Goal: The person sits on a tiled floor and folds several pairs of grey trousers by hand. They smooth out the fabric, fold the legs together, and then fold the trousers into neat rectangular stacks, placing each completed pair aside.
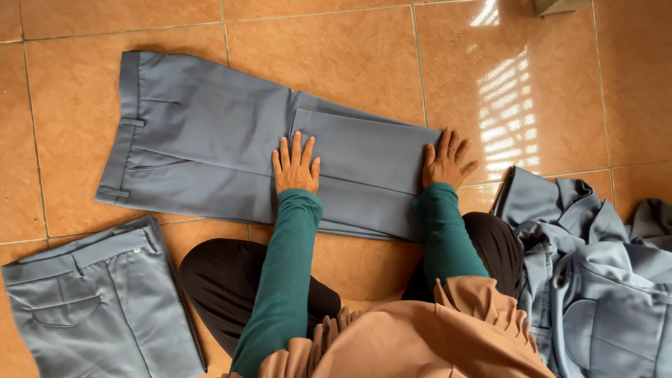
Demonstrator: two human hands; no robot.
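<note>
A pair of grey-blue trousers (203, 140) lies flat on the orange tiled floor (336, 49), waistband to the left, with the leg end folded back over the middle. My left hand (295, 165) rests flat on the fabric at the edge of the folded part, fingers spread. My right hand (446, 159) presses flat on the right fold of the trousers, fingers apart. Both arms wear teal sleeves. Neither hand holds anything.
A folded pair of grey-blue trousers (98, 301) lies at the lower left. A crumpled heap of grey-blue garments (595, 266) sits at the right. My knees in black cloth are just below the trousers. A box corner (556, 5) shows at the top edge.
</note>
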